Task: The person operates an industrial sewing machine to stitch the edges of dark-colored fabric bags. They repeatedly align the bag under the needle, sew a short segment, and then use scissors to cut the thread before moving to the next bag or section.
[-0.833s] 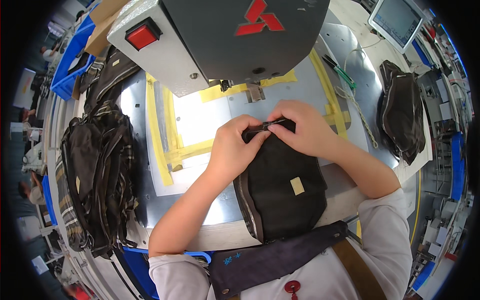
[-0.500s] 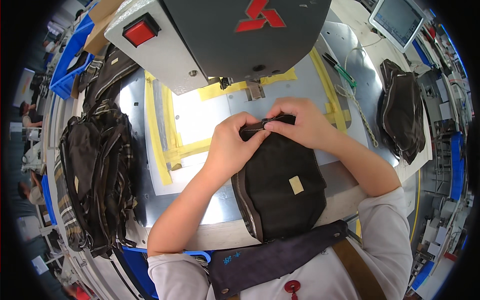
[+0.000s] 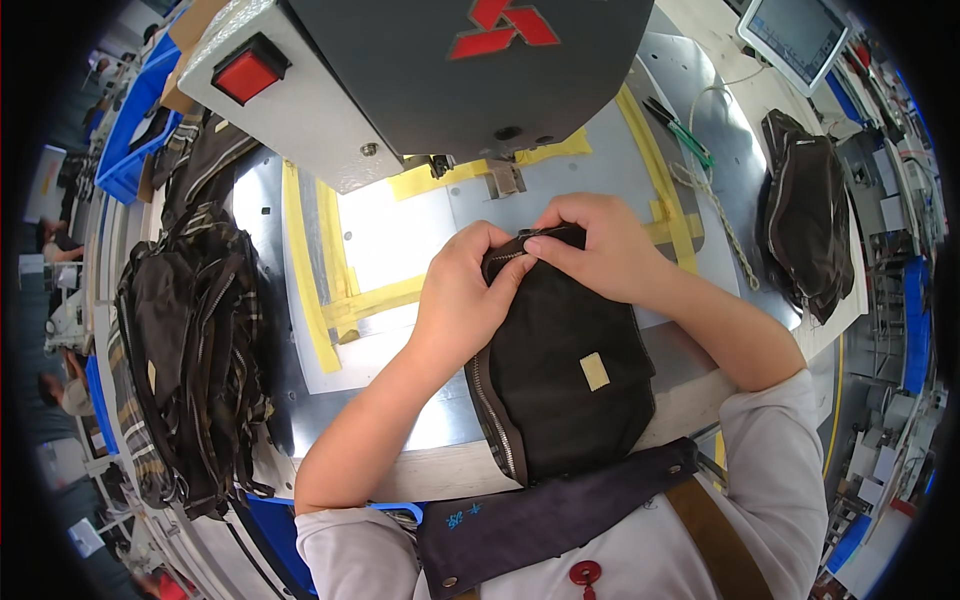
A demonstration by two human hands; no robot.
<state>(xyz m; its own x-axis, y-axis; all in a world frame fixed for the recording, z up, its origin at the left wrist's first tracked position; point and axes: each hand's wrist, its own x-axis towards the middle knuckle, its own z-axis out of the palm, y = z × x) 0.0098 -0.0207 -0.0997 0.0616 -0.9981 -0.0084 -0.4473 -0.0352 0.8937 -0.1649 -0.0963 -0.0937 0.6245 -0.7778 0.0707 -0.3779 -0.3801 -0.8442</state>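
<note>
Clock positions are taken about the black fabric pouch (image 3: 560, 375), which lies near the table's front edge, its far end raised between both hands. The left hand (image 3: 462, 288), at between ten and eleven o'clock, has thumb and fingers closed on the pouch's zipped far edge; the right hand (image 3: 608, 252), between twelve and one, pinches the same edge beside it, thumb uppermost, fingertips nearly meeting. A metal zip (image 3: 488, 405) runs down the eight o'clock side; a pale tag (image 3: 594, 371) sits right of centre. A grey machine head (image 3: 470, 95) stands between eleven and twelve, green-handled snips (image 3: 690, 148) at one, a dark bag (image 3: 808, 215) at two, and a pile of dark pouches (image 3: 185, 350) at nine.
</note>
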